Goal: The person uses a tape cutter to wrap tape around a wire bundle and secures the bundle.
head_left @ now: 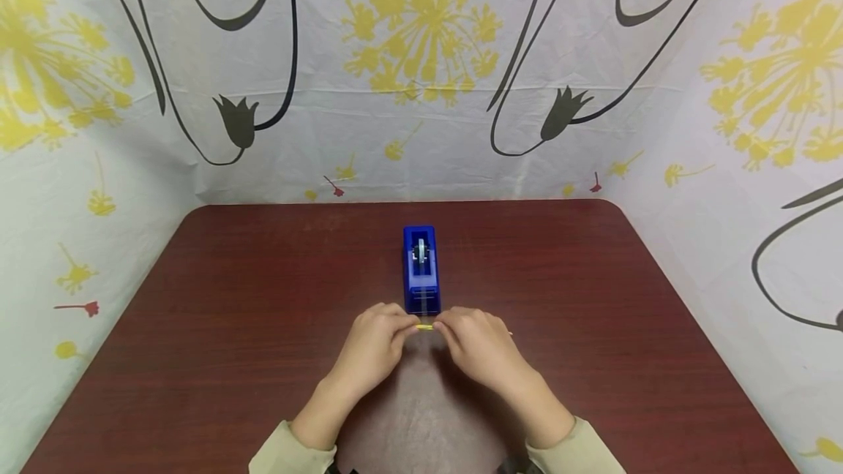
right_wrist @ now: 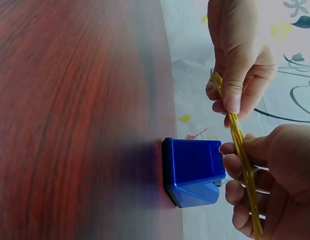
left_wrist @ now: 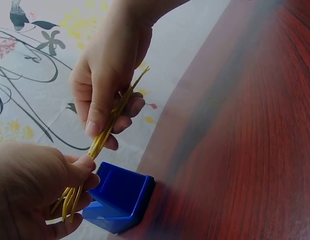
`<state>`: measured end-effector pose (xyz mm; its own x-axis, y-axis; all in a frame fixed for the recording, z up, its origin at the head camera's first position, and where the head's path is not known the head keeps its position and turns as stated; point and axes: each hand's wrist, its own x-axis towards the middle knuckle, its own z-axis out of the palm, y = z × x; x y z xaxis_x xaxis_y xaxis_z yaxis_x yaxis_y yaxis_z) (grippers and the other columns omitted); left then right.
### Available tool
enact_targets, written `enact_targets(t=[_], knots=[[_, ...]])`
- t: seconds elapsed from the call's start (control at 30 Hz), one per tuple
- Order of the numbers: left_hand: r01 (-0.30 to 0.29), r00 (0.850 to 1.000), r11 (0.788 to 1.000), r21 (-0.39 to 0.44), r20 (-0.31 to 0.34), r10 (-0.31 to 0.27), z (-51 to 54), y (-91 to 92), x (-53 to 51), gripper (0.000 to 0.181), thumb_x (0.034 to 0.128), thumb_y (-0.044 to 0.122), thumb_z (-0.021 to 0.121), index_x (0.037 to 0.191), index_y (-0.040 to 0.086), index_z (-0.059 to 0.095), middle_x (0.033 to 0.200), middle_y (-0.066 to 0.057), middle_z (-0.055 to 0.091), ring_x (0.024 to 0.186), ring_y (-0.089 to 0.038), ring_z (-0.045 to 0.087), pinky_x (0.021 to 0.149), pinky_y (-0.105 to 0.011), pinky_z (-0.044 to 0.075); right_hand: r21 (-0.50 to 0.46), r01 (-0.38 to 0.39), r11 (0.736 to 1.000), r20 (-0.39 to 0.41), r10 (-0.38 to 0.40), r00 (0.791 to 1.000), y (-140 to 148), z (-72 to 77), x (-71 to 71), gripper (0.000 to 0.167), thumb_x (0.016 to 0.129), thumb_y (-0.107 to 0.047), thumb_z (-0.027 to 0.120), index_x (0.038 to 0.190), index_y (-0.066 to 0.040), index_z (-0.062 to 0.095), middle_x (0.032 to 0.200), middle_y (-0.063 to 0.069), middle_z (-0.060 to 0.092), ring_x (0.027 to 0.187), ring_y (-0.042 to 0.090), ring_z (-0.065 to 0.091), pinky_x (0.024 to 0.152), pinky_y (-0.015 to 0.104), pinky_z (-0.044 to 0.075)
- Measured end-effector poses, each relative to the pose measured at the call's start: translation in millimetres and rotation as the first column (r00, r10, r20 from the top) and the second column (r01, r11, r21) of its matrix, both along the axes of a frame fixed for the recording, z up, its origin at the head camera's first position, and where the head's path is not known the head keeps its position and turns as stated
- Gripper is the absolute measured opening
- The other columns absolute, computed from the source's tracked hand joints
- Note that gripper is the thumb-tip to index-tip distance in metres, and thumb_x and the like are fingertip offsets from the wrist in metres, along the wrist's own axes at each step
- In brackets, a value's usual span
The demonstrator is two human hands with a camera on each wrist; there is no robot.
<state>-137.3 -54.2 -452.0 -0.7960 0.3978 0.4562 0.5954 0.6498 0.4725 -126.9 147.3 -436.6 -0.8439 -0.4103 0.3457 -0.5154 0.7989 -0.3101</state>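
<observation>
Above wood-grained table (head_left: 250, 298), left fingers (head_left: 399, 322) and right fingers (head_left: 451, 322) pinching thin yellow strands (right_wrist: 237, 131), boxy blue dispenser (head_left: 421, 281)

Layout upon a Table (head_left: 197, 357)

Tape dispenser (head_left: 416, 281): on the table, midline. Tape roll (head_left: 421, 251): in the dispenser. Strand bundle (head_left: 424, 327): before the dispenser, between left hand (head_left: 373, 342), on its left, and right hand (head_left: 482, 346), on its right. Sheet (head_left: 428, 167): behind the table, along both sides.

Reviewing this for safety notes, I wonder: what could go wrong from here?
The yellow strands, held in the left hand and right hand, splay at one end, so one may slip out. Either hand might also bump the blue tape dispenser, which stands just beyond them.
</observation>
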Motion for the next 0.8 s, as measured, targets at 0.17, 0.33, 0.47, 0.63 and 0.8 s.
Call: enact_targets(t=[0.17,0.33,0.47,0.63,0.8], knots=[[-0.009,1.000,1.000,-0.010,-0.007,0.009,0.5,-0.3,0.4,0.006,0.0863,0.013,0.080,0.093,0.013,0.081,0.084,0.007,0.071,0.078,-0.014,0.061,0.072,-0.034,0.045,-0.017,0.013,1.000,0.018,-0.012,1.000,-0.5,0.4,0.5,0.006,0.094,-0.015,0.073,0.090,-0.013,0.076,0.077,-0.009,0.063,0.063,0.006,0.056,0.056,0.030,0.049],[-0.024,1.000,0.999,-0.026,-0.008,0.024,1.8,-0.8,1.2,0.009,0.0854,0.015,0.081,0.094,0.015,0.081,0.086,0.007,0.072,0.078,-0.014,0.062,0.073,-0.034,0.043,-0.043,0.009,0.999,0.006,-0.008,1.000,0.0,-1.3,-0.4,0.004,0.092,-0.013,0.075,0.088,-0.014,0.076,0.076,-0.010,0.062,0.062,0.004,0.053,0.056,0.028,0.048],[-0.036,0.999,0.999,-0.034,0.007,0.037,2.3,-0.4,1.9,0.010,0.0849,0.017,0.082,0.095,0.015,0.080,0.087,0.007,0.072,0.077,-0.014,0.062,0.073,-0.034,0.043,-0.068,-0.009,0.998,-0.016,0.007,1.000,1.0,-3.0,-1.4,0.004,0.091,-0.011,0.075,0.088,-0.015,0.076,0.076,-0.009,0.061,0.062,0.003,0.052,0.056,0.027,0.047],[-0.054,0.998,0.998,-0.041,0.025,0.055,2.8,1.0,2.4,0.010,0.0874,0.021,0.081,0.096,0.016,0.079,0.087,0.008,0.071,0.076,-0.012,0.061,0.072,-0.033,0.042,-0.097,-0.033,0.995,-0.030,0.031,0.999,2.0,-3.3,-1.9,0.004,0.092,-0.012,0.074,0.089,-0.014,0.076,0.076,-0.009,0.061,0.062,0.002,0.051,0.056,0.026,0.047],[-0.062,0.997,0.997,-0.049,0.046,0.064,3.5,1.8,2.6,0.009,0.0918,0.022,0.076,0.099,0.016,0.079,0.089,0.008,0.071,0.078,-0.012,0.060,0.073,-0.033,0.042,-0.097,-0.039,0.995,-0.030,0.036,0.999,2.0,-4.6,-2.5,0.004,0.093,-0.011,0.074,0.090,-0.013,0.076,0.077,-0.008,0.062,0.062,0.003,0.051,0.056,0.025,0.046]])
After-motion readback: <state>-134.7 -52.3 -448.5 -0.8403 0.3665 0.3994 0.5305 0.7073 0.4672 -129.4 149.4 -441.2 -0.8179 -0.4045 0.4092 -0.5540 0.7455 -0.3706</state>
